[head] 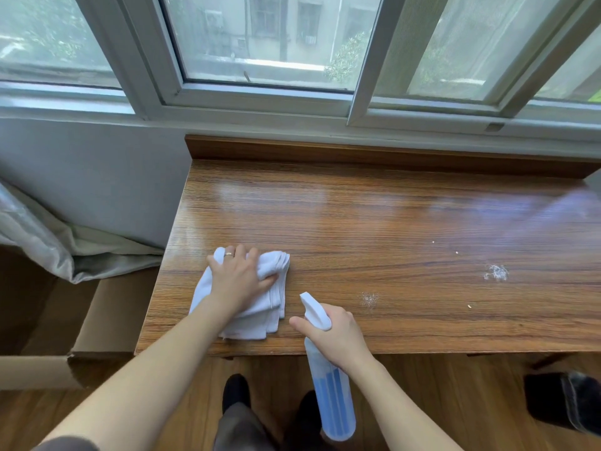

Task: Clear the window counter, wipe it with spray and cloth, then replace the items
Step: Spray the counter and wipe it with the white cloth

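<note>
Two bare hands work the near edge of a wooden counter point(374, 222) under a sliding window point(260, 43), in a head-camera view looking down past dark shoes on the floor. At 5 o'clock, nearest the camera, the right hand point(338, 333) has its grip wrapped around the neck of a spray bottle point(331, 392); the forefinger reaches forward beside the trigger, and the white nozzle aims at about 11 o'clock, toward the cloth. The bottle hangs below the counter's front edge, its blue liquid in the lower part, held ready for another squirt by the look of it.

Just beyond, at 7 o'clock, the left hand point(240, 275), a ring on one finger, presses down on a folded white cloth point(257, 297), fingers bunching its far end. The cloth lies flat on the counter's near left corner, seemingly placed to start wiping there.

Farther right, at 3 o'clock, two pale speckled patches point(496, 272) and a few crumbs sit on the wood, well apart from the cloth and apparently not yet wiped. No other items stand on the visible counter, so the clearing step appears done. A cardboard box point(107, 307) sits on the floor at 9 o'clock.
</note>
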`<action>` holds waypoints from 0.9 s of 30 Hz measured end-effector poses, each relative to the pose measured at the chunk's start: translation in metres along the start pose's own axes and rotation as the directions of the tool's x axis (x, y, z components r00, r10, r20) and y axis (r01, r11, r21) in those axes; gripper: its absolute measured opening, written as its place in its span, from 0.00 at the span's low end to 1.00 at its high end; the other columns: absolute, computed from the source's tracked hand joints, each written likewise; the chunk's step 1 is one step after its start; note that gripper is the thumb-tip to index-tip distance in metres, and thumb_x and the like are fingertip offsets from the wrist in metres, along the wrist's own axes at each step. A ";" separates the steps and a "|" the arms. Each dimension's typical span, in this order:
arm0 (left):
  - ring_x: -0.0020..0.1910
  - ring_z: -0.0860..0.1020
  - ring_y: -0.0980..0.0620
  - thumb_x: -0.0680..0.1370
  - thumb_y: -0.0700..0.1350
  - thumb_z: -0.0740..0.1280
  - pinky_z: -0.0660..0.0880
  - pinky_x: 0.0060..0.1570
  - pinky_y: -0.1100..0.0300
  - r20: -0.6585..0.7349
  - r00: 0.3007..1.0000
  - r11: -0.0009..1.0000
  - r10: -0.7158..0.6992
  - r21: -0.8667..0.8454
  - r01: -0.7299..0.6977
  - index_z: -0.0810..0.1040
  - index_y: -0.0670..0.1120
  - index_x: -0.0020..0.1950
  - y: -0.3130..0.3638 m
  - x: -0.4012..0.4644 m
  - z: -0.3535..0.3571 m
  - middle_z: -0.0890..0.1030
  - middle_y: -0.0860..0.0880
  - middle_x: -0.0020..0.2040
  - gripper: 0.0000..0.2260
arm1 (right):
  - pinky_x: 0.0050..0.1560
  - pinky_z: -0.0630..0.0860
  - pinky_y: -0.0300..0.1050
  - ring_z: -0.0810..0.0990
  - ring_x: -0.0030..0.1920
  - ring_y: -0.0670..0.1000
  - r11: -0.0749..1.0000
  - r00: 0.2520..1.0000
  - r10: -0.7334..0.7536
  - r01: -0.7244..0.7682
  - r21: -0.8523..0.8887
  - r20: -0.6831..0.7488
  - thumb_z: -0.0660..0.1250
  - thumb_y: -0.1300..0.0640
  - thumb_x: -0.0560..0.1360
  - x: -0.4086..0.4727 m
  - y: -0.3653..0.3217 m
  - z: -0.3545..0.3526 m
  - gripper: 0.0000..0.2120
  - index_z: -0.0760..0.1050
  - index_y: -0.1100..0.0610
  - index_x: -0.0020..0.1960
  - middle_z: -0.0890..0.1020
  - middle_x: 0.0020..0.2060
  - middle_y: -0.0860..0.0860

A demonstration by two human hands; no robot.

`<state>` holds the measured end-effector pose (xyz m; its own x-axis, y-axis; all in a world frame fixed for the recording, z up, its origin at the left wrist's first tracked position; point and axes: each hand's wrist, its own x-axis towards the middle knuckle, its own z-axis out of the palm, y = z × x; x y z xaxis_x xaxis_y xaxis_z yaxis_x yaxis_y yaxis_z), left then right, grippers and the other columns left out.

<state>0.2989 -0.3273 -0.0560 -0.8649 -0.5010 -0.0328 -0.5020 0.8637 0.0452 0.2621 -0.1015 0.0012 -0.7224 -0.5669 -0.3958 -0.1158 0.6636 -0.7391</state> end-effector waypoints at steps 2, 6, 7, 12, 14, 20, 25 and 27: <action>0.62 0.72 0.42 0.73 0.70 0.60 0.66 0.59 0.36 0.083 0.995 0.998 -0.060 -0.009 0.061 0.73 0.48 0.59 0.004 0.014 -0.006 0.75 0.47 0.59 0.28 | 0.35 0.63 0.41 0.66 0.31 0.45 1.000 1.000 0.002 -0.002 0.013 -0.002 0.71 0.38 0.72 -0.002 -0.001 -0.001 0.23 0.66 0.52 0.33 0.69 0.29 0.46; 0.59 0.73 0.43 0.73 0.70 0.57 0.66 0.59 0.36 0.074 0.994 0.996 -0.080 -0.023 0.081 0.72 0.48 0.60 0.010 0.009 -0.008 0.73 0.48 0.60 0.29 | 0.34 0.63 0.41 0.66 0.30 0.44 1.000 1.000 0.008 -0.008 0.022 -0.007 0.71 0.39 0.73 -0.003 -0.001 -0.005 0.23 0.65 0.52 0.33 0.69 0.28 0.45; 0.57 0.73 0.43 0.73 0.70 0.56 0.67 0.57 0.36 0.056 0.997 0.998 -0.060 -0.014 0.061 0.73 0.48 0.59 0.010 0.002 -0.005 0.75 0.47 0.58 0.29 | 0.34 0.63 0.41 0.66 0.30 0.44 1.000 1.000 0.009 -0.009 0.022 -0.009 0.72 0.40 0.73 -0.002 -0.001 -0.006 0.22 0.65 0.51 0.32 0.69 0.28 0.45; 0.47 0.77 0.42 0.67 0.68 0.58 0.68 0.46 0.42 -0.082 0.994 0.995 0.077 -0.053 -0.081 0.76 0.47 0.47 0.007 -0.056 0.012 0.77 0.48 0.46 0.26 | 0.34 0.63 0.41 0.66 0.29 0.44 1.000 1.000 0.014 -0.014 0.018 -0.008 0.72 0.41 0.74 0.001 0.000 -0.009 0.22 0.66 0.52 0.32 0.70 0.27 0.45; 0.45 0.77 0.43 0.67 0.68 0.59 0.67 0.46 0.44 -0.124 0.989 0.995 0.086 -0.049 -0.092 0.76 0.48 0.47 0.011 -0.082 0.016 0.76 0.49 0.45 0.25 | 0.34 0.63 0.41 0.67 0.29 0.43 1.000 1.000 0.017 -0.017 0.025 -0.006 0.72 0.41 0.73 0.002 0.001 -0.010 0.22 0.66 0.51 0.32 0.70 0.27 0.45; 0.40 0.77 0.43 0.68 0.69 0.60 0.66 0.45 0.44 -0.217 0.971 0.993 0.097 -0.041 -0.109 0.78 0.48 0.45 0.014 -0.094 0.026 0.77 0.49 0.43 0.25 | 0.34 0.64 0.42 0.67 0.30 0.44 1.000 1.000 0.004 -0.004 0.011 0.011 0.71 0.40 0.73 0.004 0.001 -0.012 0.20 0.69 0.52 0.33 0.71 0.28 0.46; 0.41 0.78 0.43 0.69 0.71 0.58 0.68 0.45 0.43 -0.162 0.981 0.993 0.110 -0.011 -0.114 0.76 0.48 0.45 0.005 -0.056 0.022 0.77 0.49 0.44 0.27 | 0.33 0.63 0.40 0.66 0.29 0.43 1.000 1.000 0.001 -0.001 -0.013 0.011 0.71 0.40 0.73 0.004 0.002 -0.011 0.22 0.65 0.51 0.32 0.70 0.27 0.45; 0.42 0.78 0.43 0.69 0.71 0.57 0.70 0.44 0.42 -0.135 0.986 0.995 0.096 -0.005 -0.098 0.76 0.47 0.45 0.002 -0.035 0.018 0.77 0.48 0.44 0.28 | 0.33 0.62 0.40 0.65 0.29 0.43 1.000 1.000 0.001 -0.001 0.000 0.006 0.72 0.41 0.73 0.002 0.002 -0.011 0.23 0.64 0.51 0.32 0.69 0.27 0.45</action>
<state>0.3277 -0.3069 -0.0728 -0.9021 -0.4182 0.1065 -0.4148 0.9083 0.0531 0.2529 -0.0961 0.0047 -0.7184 -0.5693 -0.3997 -0.1155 0.6643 -0.7385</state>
